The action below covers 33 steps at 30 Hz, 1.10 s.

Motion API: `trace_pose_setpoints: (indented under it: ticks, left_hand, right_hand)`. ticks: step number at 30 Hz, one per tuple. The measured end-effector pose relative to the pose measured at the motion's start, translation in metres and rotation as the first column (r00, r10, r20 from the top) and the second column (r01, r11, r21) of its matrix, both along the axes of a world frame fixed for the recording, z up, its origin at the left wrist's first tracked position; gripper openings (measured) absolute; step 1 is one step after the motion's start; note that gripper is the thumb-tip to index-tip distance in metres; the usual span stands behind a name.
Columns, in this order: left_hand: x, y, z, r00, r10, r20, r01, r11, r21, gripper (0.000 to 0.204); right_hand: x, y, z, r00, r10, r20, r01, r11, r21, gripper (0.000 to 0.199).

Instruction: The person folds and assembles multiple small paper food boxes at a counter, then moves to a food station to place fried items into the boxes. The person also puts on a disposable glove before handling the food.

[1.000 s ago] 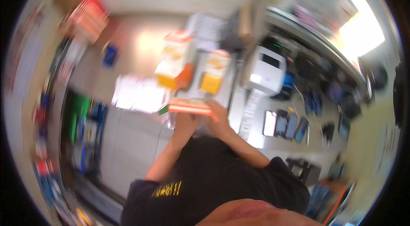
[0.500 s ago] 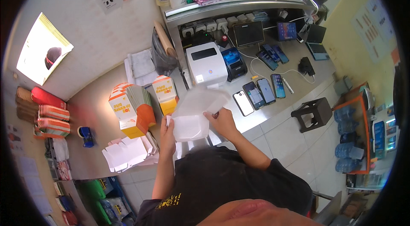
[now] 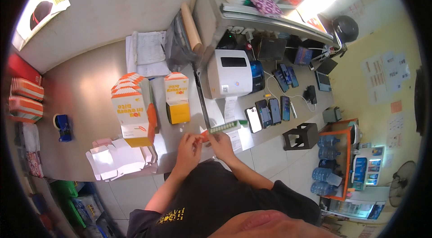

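Just above the steel counter's near edge, my hands hold a small carton (image 3: pixel 225 127), seen nearly edge-on. Its green side has a white pattern, and an orange part shows at its left end. My left hand (image 3: pixel 190 150) pinches at that orange end with bent fingers. Closed around the carton's near side is my right hand (image 3: pixel 221 144). Beyond it, a paper strip (image 3: pixel 231 108) hangs from a white label printer (image 3: pixel 230 76). Left of my hands stand a yellow-and-white carton (image 3: pixel 178 103) and a stack of similar flattened cartons (image 3: pixel 132 112).
Unfolded white cartons (image 3: pixel 119 159) lie at the counter's near left, by a blue tape dispenser (image 3: pixel 63 128). Several phones (image 3: pixel 264 114) lie to the right, near a tablet (image 3: pixel 271 48). A dark stool (image 3: pixel 300 137) stands on the floor beside water bottles (image 3: pixel 324 175).
The carton in my hands showed its open white inside; now it is turned, with its narrow green side and orange end visible. My head view has shifted, too.
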State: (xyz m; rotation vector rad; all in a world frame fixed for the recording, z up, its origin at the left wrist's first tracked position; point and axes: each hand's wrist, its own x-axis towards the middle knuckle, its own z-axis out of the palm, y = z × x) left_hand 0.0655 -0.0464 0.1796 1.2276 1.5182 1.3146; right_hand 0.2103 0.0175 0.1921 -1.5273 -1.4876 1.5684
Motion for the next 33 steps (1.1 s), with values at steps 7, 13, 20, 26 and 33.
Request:
trace_pose_setpoints:
  ticks: [7, 13, 20, 26, 33]
  left_hand:
    - [-0.045, 0.020, -0.007, 0.982, -0.046, 0.183, 0.074, 0.986, -0.151, 0.021]
    - [-0.052, 0.028, -0.013, 0.927, 0.090, 0.363, 0.012, 0.963, -0.269, 0.023]
    - [-0.044, 0.032, -0.023, 0.828, 0.098, 0.552, 0.011, 0.981, -0.191, 0.019]
    - [-0.039, 0.032, -0.016, 0.840, 0.031, 0.542, 0.092, 0.976, -0.198, 0.025]
    - [-0.009, 0.024, -0.014, 0.866, 0.025, 0.499, 0.103, 0.968, -0.228, 0.033]
  right_hand:
    - [-0.009, 0.005, -0.007, 0.986, 0.067, 0.155, -0.087, 0.989, 0.123, 0.028]
    - [-0.019, 0.013, -0.007, 0.992, -0.043, 0.116, 0.010, 0.962, 0.273, 0.042]
    - [-0.011, 0.020, -0.024, 0.997, 0.060, 0.052, -0.060, 0.998, -0.013, 0.046]
    - [-0.008, 0.022, -0.015, 0.998, 0.004, -0.061, -0.014, 0.987, -0.161, 0.030]
    - [0.017, 0.012, -0.001, 0.989, 0.095, -0.116, -0.093, 0.995, 0.023, 0.024]
